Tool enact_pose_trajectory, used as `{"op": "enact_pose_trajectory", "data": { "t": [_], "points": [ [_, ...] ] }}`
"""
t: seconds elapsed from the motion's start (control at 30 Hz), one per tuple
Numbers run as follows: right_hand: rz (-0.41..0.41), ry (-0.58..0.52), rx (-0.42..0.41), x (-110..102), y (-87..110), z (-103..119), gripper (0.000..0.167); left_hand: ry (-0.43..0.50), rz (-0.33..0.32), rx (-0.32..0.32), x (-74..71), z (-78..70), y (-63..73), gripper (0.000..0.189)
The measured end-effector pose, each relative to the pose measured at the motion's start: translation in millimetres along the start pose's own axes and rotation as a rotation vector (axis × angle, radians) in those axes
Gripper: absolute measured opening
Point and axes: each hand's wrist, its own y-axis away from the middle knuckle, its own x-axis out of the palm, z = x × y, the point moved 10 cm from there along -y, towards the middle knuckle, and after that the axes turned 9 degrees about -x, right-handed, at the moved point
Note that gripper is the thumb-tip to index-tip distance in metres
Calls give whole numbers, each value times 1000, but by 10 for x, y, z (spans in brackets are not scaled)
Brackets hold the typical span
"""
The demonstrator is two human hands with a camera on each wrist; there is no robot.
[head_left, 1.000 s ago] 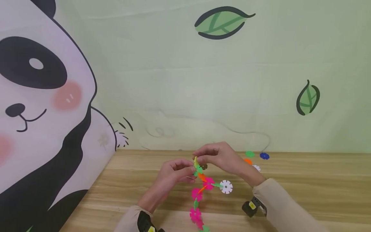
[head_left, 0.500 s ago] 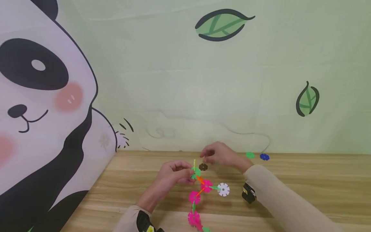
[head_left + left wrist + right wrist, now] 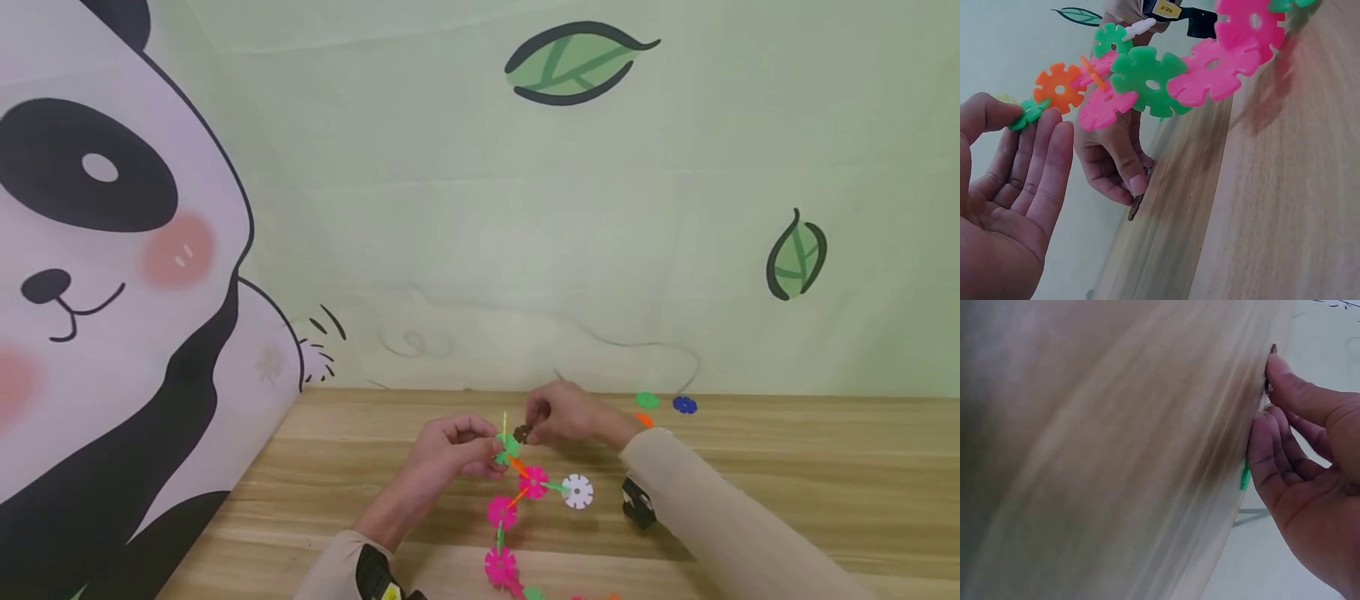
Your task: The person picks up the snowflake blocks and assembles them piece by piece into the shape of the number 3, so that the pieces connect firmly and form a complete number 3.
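My left hand point(image 3: 450, 450) pinches a green notched plastic disc point(image 3: 1030, 114) at the upper end of a chain of interlocked snowflake discs. A yellow disc point(image 3: 505, 423) stands edge-on in the green one. Below it the chain runs through an orange disc point(image 3: 1060, 89) and several pink and green discs, with a white disc point(image 3: 577, 492) on a side branch. To the right, my right hand point(image 3: 566, 412) pinches a brown notched disc point(image 3: 521, 434) between thumb and fingers, close to the tabletop. Fingers partly cover the brown disc.
On the wooden table point(image 3: 787, 483), a loose green disc point(image 3: 647, 401), a blue disc point(image 3: 685, 405) and an orange disc point(image 3: 643, 420) lie at the back right, near the right forearm. A panda-printed cloth point(image 3: 480, 250) hangs behind the table.
My right hand has left the yellow disc, shifted right, then come down and taken hold of the brown disc. The left hand keeps its pinch; the chain has dipped slightly.
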Motion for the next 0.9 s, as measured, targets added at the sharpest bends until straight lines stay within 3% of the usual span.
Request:
{"op": "enact_pose_trajectory", "data": {
  "t": [0.37,0.63,0.9],
  "points": [
    [-48,-120,28,-61,71,-33,13,-7,5,-7,6,9,-9,12],
    [-222,-470,-7,-294,272,106,13,2,-2,-7,17,8,-3,15],
    [-400,-555,-37,-535,518,427,21,-15,-36,18,37,-37,13,17]
  ]
}}
